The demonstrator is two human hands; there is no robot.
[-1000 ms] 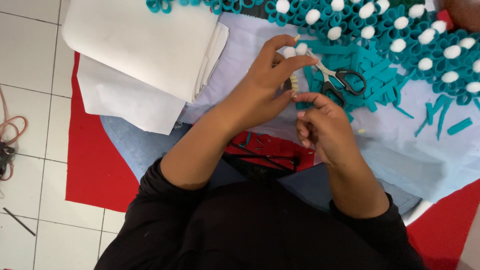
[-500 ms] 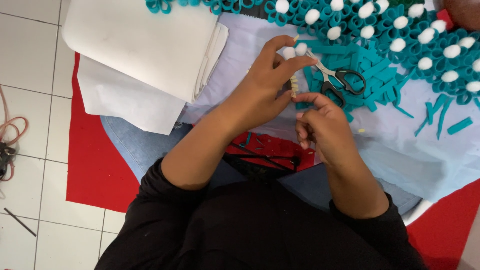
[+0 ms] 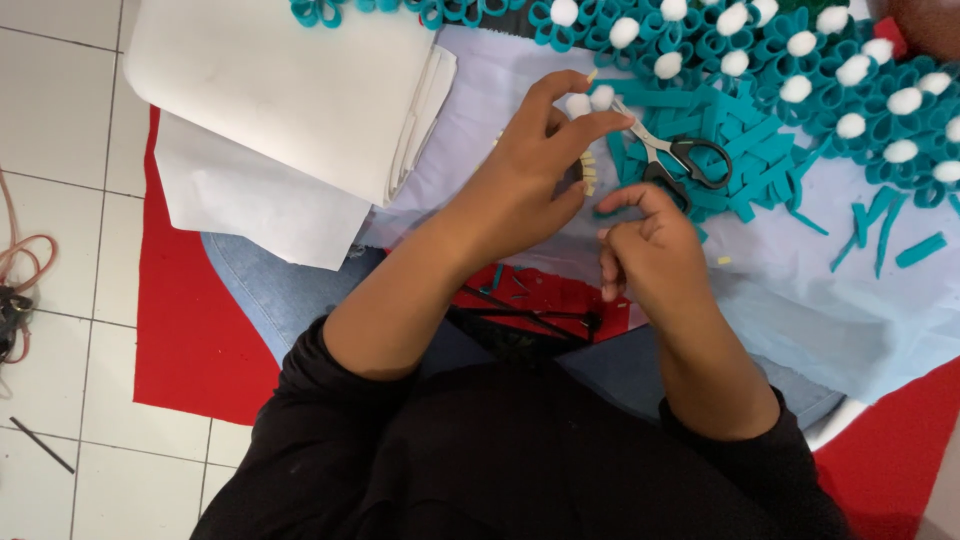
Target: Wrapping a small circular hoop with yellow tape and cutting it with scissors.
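Head view, looking down: one pale lilac sheet (image 3: 830, 320) covers most of the work surface, lying over one red mat (image 3: 190, 340) on the tiled floor. One stack of white sheets (image 3: 280, 90) rests at the upper left, overlapping the lilac sheet's edge. Along the top and right runs a mass of teal looped flowers (image 3: 880, 75), each with a white pom-pom at its centre; about fourteen pom-poms show, with more flowers cut off by the frame. Beside them lies one heap of teal felt strips (image 3: 750, 165), with a few loose strips (image 3: 918, 252) scattered to the right. One pair of scissors (image 3: 680, 158) with black handles lies on the heap, blades pointing toward the hands. No container is in view; everything lies loose on the sheets. The left hand (image 3: 530, 175) pinches a small cream fringed piece (image 3: 589, 174) between thumb and fingers, just above the sheet and near the scissor blades. The right hand (image 3: 650, 250) is curled just beside that piece, forefinger raised toward it; I cannot tell whether it grips anything. Two white pom-poms (image 3: 601, 97) sit just past the left fingertips.
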